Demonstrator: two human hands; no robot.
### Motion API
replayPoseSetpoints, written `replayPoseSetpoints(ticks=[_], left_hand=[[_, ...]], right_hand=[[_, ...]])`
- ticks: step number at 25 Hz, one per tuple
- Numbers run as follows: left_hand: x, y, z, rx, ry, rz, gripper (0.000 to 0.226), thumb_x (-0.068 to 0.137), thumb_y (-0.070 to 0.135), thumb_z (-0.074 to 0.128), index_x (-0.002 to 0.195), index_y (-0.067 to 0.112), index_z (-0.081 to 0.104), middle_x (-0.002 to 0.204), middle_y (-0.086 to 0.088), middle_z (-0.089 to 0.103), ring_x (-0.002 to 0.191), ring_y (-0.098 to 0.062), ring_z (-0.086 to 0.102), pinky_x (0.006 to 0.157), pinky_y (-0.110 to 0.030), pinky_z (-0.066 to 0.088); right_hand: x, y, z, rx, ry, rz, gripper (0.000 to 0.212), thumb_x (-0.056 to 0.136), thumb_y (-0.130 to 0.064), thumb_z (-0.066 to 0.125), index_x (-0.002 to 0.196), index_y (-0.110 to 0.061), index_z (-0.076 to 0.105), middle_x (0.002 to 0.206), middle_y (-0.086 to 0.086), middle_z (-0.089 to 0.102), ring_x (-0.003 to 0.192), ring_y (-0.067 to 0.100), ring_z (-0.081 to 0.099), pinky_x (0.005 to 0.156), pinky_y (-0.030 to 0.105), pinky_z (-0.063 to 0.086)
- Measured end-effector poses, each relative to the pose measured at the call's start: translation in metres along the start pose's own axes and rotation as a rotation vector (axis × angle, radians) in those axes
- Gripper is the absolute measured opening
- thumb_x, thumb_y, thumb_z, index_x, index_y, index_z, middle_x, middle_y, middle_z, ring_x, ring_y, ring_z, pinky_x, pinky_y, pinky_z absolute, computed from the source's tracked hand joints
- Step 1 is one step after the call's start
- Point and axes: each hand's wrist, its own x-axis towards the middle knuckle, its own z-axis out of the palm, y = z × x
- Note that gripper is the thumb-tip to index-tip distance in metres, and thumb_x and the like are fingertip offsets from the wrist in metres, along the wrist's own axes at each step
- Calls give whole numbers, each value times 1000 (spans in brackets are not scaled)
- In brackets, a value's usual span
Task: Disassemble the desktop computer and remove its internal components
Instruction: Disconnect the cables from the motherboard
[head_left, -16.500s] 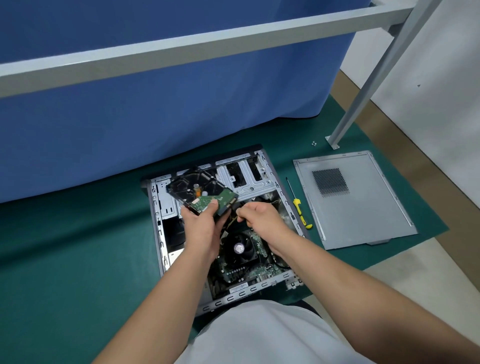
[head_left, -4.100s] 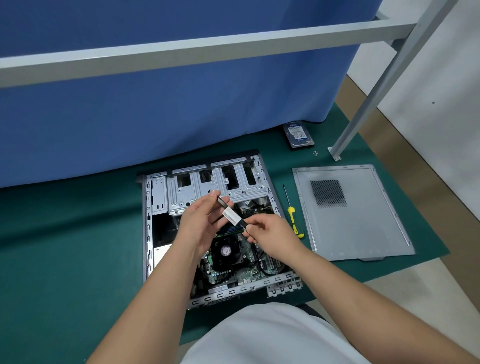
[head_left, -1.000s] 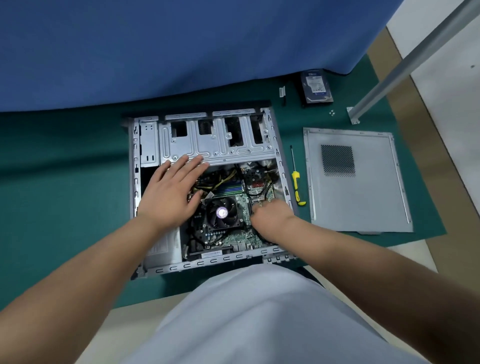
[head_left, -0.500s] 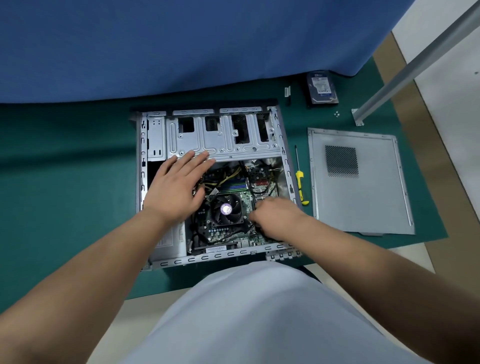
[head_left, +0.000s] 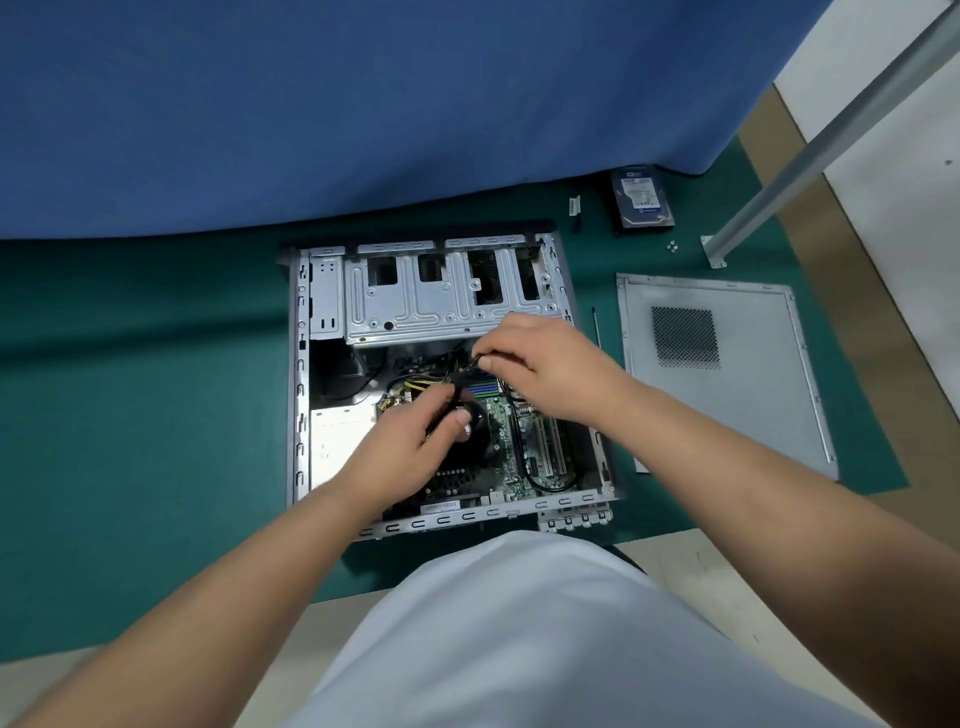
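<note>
Both hands work inside the open grey metal desktop computer case, which lies on its side on the dark green mat.

Right hand: fingers curled, fingertips pinching a thin black cable above the blue memory slots. The cable runs down and to the left from this pinch toward the other hand.

Left hand: fingers curled around the lower run of the same black cable, thumb pressed over the round black CPU cooler fan. The exact contact under the fingers is blurred – whether a connector is held cannot be told.

The cable therefore spans between the 2 hands, over the green motherboard, just below the perforated silver drive cage. A bundle of yellow and black wires lies just left of the grip. A silver power supply block sits in the case's left part, partly under the left forearm.

Outside the case:
- flat grey metal side panel with a mesh vent, to the right on the mat;
- thin black screwdriver shaft, between case and panel – its handle is hidden by the right wrist;
- black hard drive with a white-and-blue label, at the far edge near the blue curtain;
- small white-tipped cable piece, just left of the drive;
- small silver screws, near the foot of a grey metal frame leg.
</note>
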Motion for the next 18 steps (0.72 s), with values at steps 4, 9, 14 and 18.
replayPoseSetpoints(ticks=[4,9,14,18], left_hand=[[5,8,-10,-347,246,-120,20,107,38,49,112,38,67,79,18,65,67,0,54,63,-19,45],[20,10,-45,-477,379,-116,22,106,37,50,118,41,68,65,16,47,56,-6,40,52,-24,33],[50,11,-96,-676,559,-107,22,108,25,49,113,32,69,63,8,26,51,-7,22,42,-20,20],[72,-9,-136,-770,791,-165,21,108,25,47,112,33,66,64,12,35,54,-6,29,43,-19,23]], right_hand=[[2,-4,2,109,215,-45,32,104,-24,57,135,-22,66,132,-5,59,118,10,57,103,30,46],[-6,16,12,56,296,-30,62,103,-25,56,160,-33,30,168,-22,11,137,12,44,98,34,49],[-1,68,32,-231,128,179,67,103,-36,54,162,-24,24,172,-6,5,157,21,13,126,45,23],[-1,92,51,-443,52,227,73,105,-45,43,164,-23,8,172,-1,-6,157,18,-15,127,43,-8]])
